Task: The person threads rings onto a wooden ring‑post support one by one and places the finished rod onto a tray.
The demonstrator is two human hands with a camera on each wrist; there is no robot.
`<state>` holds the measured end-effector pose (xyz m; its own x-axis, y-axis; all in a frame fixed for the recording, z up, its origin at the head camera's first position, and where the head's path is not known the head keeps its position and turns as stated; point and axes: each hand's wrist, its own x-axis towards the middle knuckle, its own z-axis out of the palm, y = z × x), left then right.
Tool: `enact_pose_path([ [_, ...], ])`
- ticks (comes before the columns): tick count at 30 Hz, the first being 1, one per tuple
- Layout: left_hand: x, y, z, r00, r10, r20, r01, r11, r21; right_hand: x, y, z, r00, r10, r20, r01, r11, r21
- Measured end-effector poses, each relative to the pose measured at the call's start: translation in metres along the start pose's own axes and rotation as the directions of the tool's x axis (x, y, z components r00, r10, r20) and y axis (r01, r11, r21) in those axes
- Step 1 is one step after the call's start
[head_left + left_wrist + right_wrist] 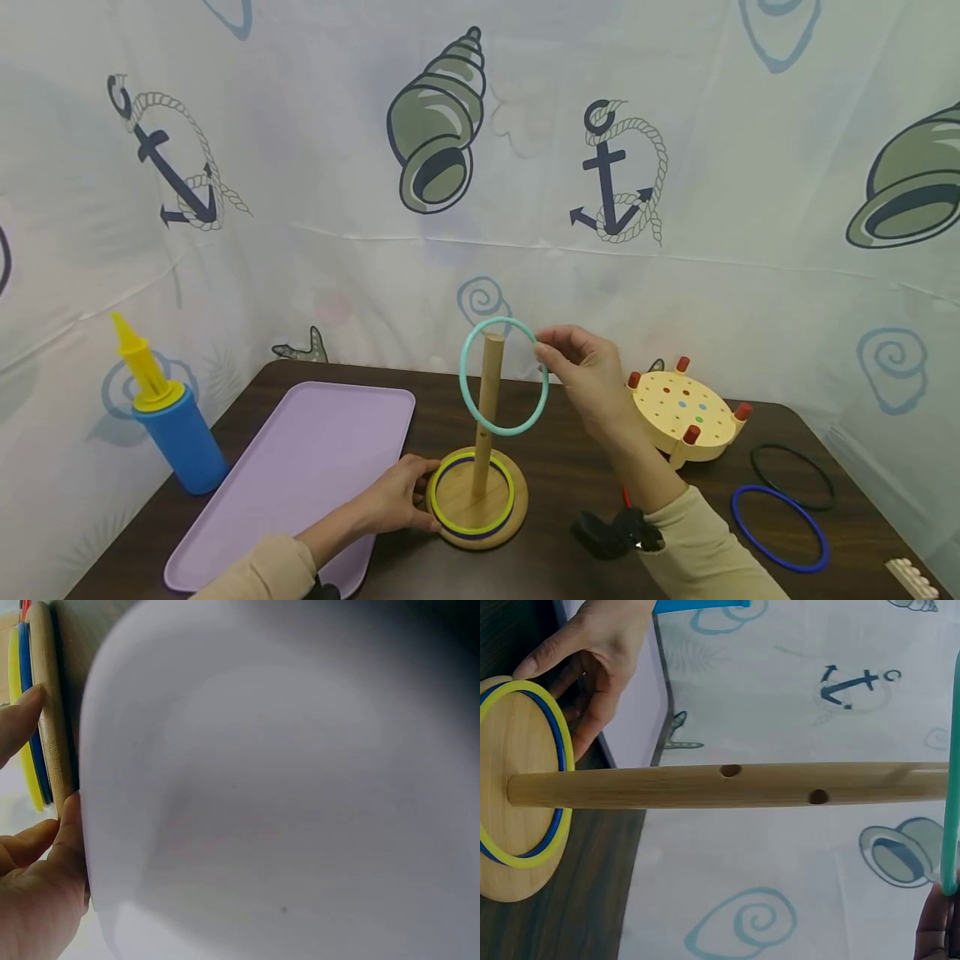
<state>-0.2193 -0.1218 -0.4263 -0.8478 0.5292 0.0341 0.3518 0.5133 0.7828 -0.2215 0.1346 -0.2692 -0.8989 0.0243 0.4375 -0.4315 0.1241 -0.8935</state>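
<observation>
My right hand (588,375) pinches a teal ring (466,392) by its right side. The ring is tilted up at the top of a wooden post (489,383), and its lower edge crosses in front of the post in the head view. The post rises from a round wooden base (517,508). A yellow ring (513,492) lies on the base over a blue ring (26,667), both around the post. At the base's left edge, my left hand (393,497) holds the rim between thumb and fingers.
A lilac tray (300,467) lies left of the stand, beside a blue and yellow pump (183,442). At right are a cream pegged disc (686,412), a black ring (795,448), another blue ring (780,562) and a white studded block (911,577) near the table's edge.
</observation>
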Motion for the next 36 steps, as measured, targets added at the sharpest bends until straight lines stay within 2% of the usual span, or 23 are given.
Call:
enact_pose_path([
  [6, 0.0, 0.0, 0.0, 1.0, 0.008, -0.003, -0.008, 1.0, -0.004, 0.0, 0.018, 0.008, 1.0, 0.009, 0.023, -0.008, 0.999, -0.052],
  [12, 0.001, -0.001, 0.0, 1.0, 0.019, -0.012, -0.019, 1.0, 0.001, -0.013, 0.048, 0.014, 0.997, 0.038, 0.065, -0.028, 0.988, -0.153],
  [16, 0.0, -0.002, 0.0, 1.0, 0.024, -0.013, -0.024, 1.0, 0.001, -0.026, 0.075, 0.019, 0.991, 0.095, 0.093, -0.067, 0.962, -0.264],
  [20, 0.0, -0.003, 0.0, 0.999, 0.035, -0.013, -0.035, 0.999, 0.003, -0.037, 0.102, 0.023, 0.98, 0.166, 0.109, -0.114, 0.92, -0.376],
  [23, 0.001, -0.002, 0.0, 0.999, 0.035, -0.014, -0.035, 0.999, -0.001, -0.043, 0.117, 0.025, 0.976, 0.185, 0.112, -0.118, 0.89, -0.44],
  [29, 0.001, -0.002, 0.0, 0.999, 0.028, -0.017, -0.028, 1.0, -0.009, -0.047, 0.128, 0.028, 0.966, 0.227, 0.123, -0.141, 0.862, -0.486],
  [36, -0.001, -0.002, 0.0, 1.0, 0.027, -0.012, -0.027, 1.0, -0.015, -0.05, 0.133, 0.032, 0.963, 0.239, 0.125, -0.145, 0.851, -0.505],
])
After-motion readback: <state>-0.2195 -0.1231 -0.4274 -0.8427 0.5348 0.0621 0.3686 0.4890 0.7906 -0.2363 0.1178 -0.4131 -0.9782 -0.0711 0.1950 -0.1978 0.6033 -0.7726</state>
